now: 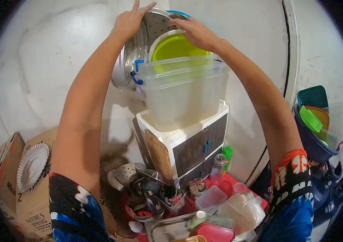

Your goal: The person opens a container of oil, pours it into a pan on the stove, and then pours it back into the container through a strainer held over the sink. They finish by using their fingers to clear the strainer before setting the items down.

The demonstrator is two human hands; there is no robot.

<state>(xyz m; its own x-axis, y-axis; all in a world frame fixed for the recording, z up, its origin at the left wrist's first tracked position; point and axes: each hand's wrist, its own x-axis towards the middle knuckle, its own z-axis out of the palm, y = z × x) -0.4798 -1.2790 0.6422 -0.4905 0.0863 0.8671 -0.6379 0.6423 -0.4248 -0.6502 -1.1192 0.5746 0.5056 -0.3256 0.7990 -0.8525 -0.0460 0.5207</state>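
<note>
High against the wall, my left hand [129, 22] is spread at the rim of a perforated metal steamer pan [157, 24], fingers apart. My right hand [195, 33] reaches across from the other side, its fingers stretched out above a lime-green basin [177, 48] with a pale rim. Behind that hand a blue rim [178, 14] peeks out. The basin and pans stand tilted in a clear plastic storage box [183, 97] with blue latches [137, 78]. Another round metal pan [125, 66] leans at the box's left side. Contact between my fingertips and the rims is partly hidden.
The box sits on a white drawer cabinet [195, 141]. Below are plastic containers [212, 197], a metal tray [159, 232] and dark kitchenware [149, 185]. Cardboard boxes [38, 205] with a fluted plate [33, 167] stand left; a dark blue tub [314, 143] of plasticware stands right.
</note>
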